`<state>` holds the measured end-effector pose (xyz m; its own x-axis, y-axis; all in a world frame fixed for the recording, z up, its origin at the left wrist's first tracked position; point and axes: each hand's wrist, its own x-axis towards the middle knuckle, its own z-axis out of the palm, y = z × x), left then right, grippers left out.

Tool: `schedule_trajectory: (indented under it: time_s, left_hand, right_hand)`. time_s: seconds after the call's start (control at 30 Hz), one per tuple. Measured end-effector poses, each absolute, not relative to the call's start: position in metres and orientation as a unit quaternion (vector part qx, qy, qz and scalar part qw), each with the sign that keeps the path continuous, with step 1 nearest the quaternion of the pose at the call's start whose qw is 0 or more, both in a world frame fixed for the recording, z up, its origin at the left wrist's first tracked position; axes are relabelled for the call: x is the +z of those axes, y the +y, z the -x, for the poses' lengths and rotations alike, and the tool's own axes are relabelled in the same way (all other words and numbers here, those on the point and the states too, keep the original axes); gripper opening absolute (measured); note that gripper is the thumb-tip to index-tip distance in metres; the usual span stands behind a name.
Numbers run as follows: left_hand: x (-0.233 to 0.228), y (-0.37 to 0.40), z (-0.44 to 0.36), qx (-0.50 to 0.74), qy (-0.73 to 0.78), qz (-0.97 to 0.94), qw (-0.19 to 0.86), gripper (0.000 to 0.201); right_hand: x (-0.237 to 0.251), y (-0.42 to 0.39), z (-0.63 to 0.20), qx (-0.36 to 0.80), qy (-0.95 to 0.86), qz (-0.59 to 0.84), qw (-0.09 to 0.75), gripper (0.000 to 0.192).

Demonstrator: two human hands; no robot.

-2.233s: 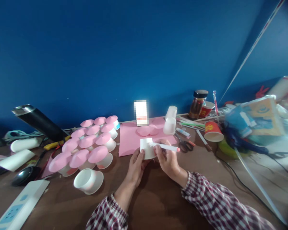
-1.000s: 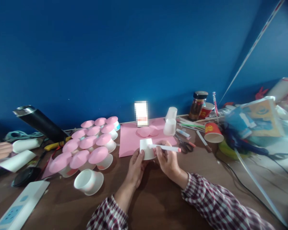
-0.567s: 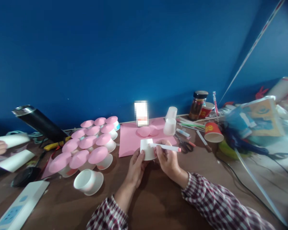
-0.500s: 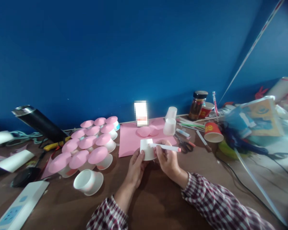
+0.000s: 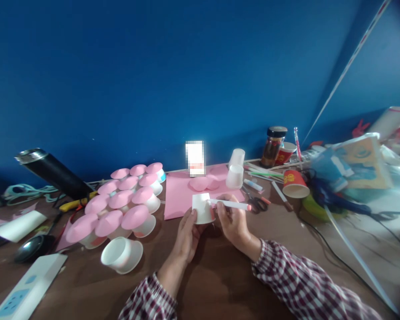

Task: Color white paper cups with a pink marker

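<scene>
A white paper cup (image 5: 202,209), turned bottom up, is held by my left hand (image 5: 187,235) with the thumb along its left side. My right hand (image 5: 235,224) grips a white marker pen (image 5: 232,205) with a pink end. The pen lies nearly level, and its tip is at the cup's right side; whether it touches I cannot tell. Behind the cup, round pink paper pieces (image 5: 200,183) rest on pink paper sheets (image 5: 178,195). To the left stand several cups topped with pink paper cones (image 5: 136,217).
A white cup (image 5: 115,254) lies tilted at the front left, near a power strip (image 5: 30,289). Two white cups (image 5: 235,177), scissors (image 5: 259,203), a red paper cup (image 5: 295,184) and a lidded jar (image 5: 274,146) stand or lie to the right. A black flask (image 5: 58,173) leans at left.
The cup has shifted and turned slightly in my left hand. My right hand with the marker pen has barely moved. A hand holding something white at the far left edge has gone out of view.
</scene>
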<state>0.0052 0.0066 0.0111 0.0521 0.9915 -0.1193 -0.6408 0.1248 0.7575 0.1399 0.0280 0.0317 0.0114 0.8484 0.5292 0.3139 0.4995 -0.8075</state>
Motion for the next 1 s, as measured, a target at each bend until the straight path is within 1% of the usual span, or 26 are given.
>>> schedule_trajectory:
  time_s: [0.47, 0.7, 1.0]
  left_hand:
    - [0.0095, 0.0081, -0.0055, 0.616, 0.327, -0.25, 0.672, 0.032]
    - [0.0102, 0.0082, -0.0048, 0.617, 0.336, -0.234, 0.672, 0.033]
    - [0.0099, 0.0081, -0.0052, 0.612, 0.336, -0.247, 0.672, 0.03]
  right_hand:
    - [0.0361, 0.0249, -0.138, 0.252, -0.666, 0.447, 0.541, 0.011]
    - [0.0315, 0.0252, -0.1387, 0.247, -0.673, 0.449, 0.533, 0.01]
    - [0.0323, 0.0241, -0.1372, 0.246, -0.664, 0.421, 0.566, 0.006]
